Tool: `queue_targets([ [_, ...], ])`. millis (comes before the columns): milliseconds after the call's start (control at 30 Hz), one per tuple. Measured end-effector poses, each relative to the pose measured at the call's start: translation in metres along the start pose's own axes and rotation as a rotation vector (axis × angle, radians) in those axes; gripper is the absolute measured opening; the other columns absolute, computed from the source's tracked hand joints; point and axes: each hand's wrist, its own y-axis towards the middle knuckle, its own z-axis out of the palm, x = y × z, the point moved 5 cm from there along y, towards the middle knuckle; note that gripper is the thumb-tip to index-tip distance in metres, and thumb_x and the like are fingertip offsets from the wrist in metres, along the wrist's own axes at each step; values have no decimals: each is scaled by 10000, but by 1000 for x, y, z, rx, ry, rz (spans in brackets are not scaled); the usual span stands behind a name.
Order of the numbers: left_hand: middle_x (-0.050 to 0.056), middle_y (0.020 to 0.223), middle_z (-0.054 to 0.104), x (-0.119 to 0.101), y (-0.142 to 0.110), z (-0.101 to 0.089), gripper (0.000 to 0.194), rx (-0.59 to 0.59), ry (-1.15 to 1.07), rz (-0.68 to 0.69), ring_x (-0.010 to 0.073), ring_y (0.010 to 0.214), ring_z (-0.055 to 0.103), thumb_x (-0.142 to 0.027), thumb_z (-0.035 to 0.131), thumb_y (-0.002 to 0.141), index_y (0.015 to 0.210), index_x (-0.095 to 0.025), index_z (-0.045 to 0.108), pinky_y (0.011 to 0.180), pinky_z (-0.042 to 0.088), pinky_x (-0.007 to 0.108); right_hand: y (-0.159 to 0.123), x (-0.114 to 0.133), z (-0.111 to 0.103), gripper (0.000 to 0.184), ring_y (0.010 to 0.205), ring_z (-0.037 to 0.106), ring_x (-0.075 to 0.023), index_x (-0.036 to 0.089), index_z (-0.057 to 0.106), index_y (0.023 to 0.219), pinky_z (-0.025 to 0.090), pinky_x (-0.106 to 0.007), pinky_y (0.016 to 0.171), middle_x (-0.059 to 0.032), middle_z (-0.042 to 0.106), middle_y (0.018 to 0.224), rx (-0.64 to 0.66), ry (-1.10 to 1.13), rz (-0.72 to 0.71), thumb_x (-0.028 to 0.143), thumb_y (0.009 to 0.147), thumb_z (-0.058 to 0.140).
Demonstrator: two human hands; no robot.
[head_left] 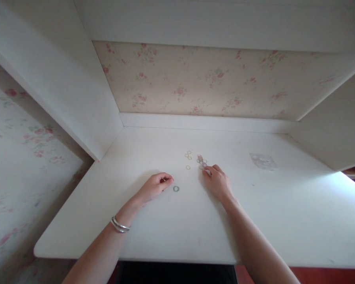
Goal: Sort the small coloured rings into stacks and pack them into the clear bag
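Because rings (201, 161) are lying flat mid-frame, I'm resting my right hand (217, 182) low, grip unclear, left hand (154, 187) pinched together.

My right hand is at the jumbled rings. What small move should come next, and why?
Probably the right hand should draw one ring from the mixed cluster: its fingertips are at the cluster's near edge, where rings overlap, while the yellowish rings lie apart to the left.

Right hand (217, 181) at ring pile (200, 160) — left hand (156, 186) just beside grey ring (178, 189) — yellow rings (188, 157) near pile.
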Motion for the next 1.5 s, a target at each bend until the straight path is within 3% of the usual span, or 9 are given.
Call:
queue_targets([
  [300, 19, 752, 577, 1, 0, 0, 354, -7, 6, -9, 118, 645, 462, -463, 541, 783, 911, -148, 640, 596, 371, 236, 1, 7, 2, 328, 758, 572, -141, 223, 672, 939, 362, -242, 642, -54, 598, 932, 33, -31, -39, 337, 931, 364],
  [467, 14, 740, 577, 2, 1, 1, 349, -2, 19, -15, 112, 619, 447, -463, 538, 786, 904, -150, 636, 578, 360, 232, -11, 26, -5, 303, 776, 575, -139, 213, 655, 939, 406, -238, 702, -53, 604, 896, -35, 143, -217, 330, 931, 376],
  [667, 24, 785, 601, 0, 0, 0, 351, -7, 19, 6, 112, 633, 457, -455, 531, 795, 923, -146, 636, 585, 362, 232, -37, 68, -1, 295, 737, 552, -122, 221, 661, 895, 397, -247, 726, -33, 601, 804, 117, 216, -512, 287, 939, 377],
  [1067, 8, 733, 581, -3, -1, 0, 333, -1, 14, 7, 102, 599, 438, -442, 525, 799, 905, -145, 630, 568, 345, 233, -45, 77, 3, 297, 716, 522, -118, 202, 660, 864, 347, -264, 717, -26, 586, 770, 181, 152, -654, 261, 935, 378],
  [1267, 16, 791, 609, -2, 0, 0, 315, -5, 23, 26, 105, 629, 461, -435, 537, 799, 896, -152, 636, 585, 362, 233, -42, 73, -4, 279, 700, 524, -118, 228, 676, 876, 360, -259, 712, -19, 594, 759, 149, 223, -592, 289, 926, 408],
  [1500, 20, 798, 623, 3, 6, 1, 313, -61, 100, 38, 118, 628, 508, -426, 522, 803, 906, -151, 632, 587, 402, 243, -17, 31, -19, 292, 662, 535, -120, 208, 684, 852, 384, -232, 644, -28, 598, 750, -154, 282, -248, 353, 897, 435],
])
